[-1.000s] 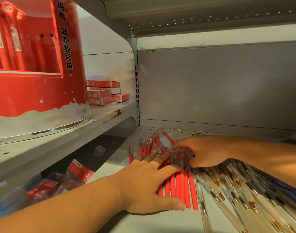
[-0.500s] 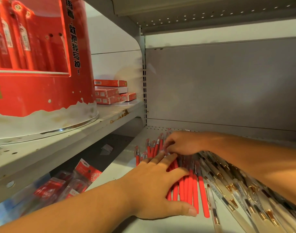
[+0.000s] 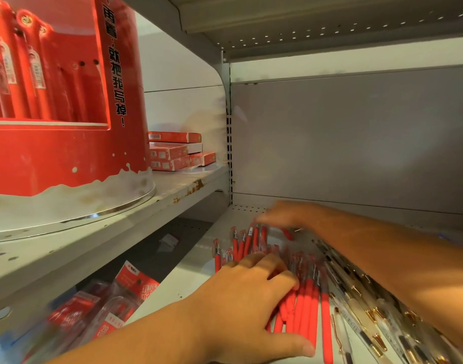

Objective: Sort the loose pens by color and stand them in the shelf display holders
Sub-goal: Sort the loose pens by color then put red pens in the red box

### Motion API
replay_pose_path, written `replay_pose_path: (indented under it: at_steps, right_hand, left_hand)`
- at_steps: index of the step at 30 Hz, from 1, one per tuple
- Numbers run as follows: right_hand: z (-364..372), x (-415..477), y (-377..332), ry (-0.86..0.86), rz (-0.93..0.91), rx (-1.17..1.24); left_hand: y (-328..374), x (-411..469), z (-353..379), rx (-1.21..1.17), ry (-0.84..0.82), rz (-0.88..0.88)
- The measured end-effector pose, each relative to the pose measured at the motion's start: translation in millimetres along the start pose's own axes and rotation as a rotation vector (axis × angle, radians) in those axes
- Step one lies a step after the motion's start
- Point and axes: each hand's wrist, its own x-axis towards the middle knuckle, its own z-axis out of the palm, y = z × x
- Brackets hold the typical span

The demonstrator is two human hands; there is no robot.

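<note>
- Red pens point(image 3: 308, 306) are lying in a loose fan on the lower shelf point(image 3: 188, 279), bottom centre of the frame. None is standing in a holder yet.
- Left hand point(image 3: 246, 306) is pressing flat on the middle of the fan with fingers spread. It is grasping nothing.
- Right hand point(image 3: 283, 215) is reaching to the pens' far tips, just above centre. Blur is hiding its fingers, so whether it is pinching a pen cannot be told.
- Pale pens with gold clips point(image 3: 356, 311) are lying against the fan's right edge, under the right forearm. A sweep of that arm is likely to be dragging them into the red group and spoiling the sort.
- Round barrels are sitting near the shelf's left edge. A sideways push is risking pens rolling off onto the packets point(image 3: 115, 303) at lower left.
- Red display holder point(image 3: 54, 158) is standing at upper left, well apart. A loosely gathered bundle is liable to be shedding pens on the way.
</note>
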Motion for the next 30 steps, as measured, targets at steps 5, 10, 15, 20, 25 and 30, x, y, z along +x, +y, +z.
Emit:
replay_pose_path:
  at_steps: [5,10,15,20,25,30]
  right_hand:
    - [12,-1,-39,-0.298,0.094,-0.021]
    - [23,7,-55,-0.345,0.078,-0.103]
    - [22,18,-49,-0.238,0.141,-0.116]
    - [30,37,-40,0.041,0.221,-0.199]
    - [31,47,-35,0.044,0.247,-0.201]
    - [19,39,-33,-0.096,0.189,-0.336]
  left_hand:
    - [3,1,-1,0.004,-0.020,-0.019]
    - [2,0,-5,-0.002,-0.034,-0.023]
    - [-1,-1,-4,-0.027,-0.035,-0.021]
    - [-4,1,-1,-0.045,-0.010,-0.012]
    - [-7,1,0,-0.070,-0.002,-0.020]
    - [-6,0,1,-0.054,0.007,-0.019]
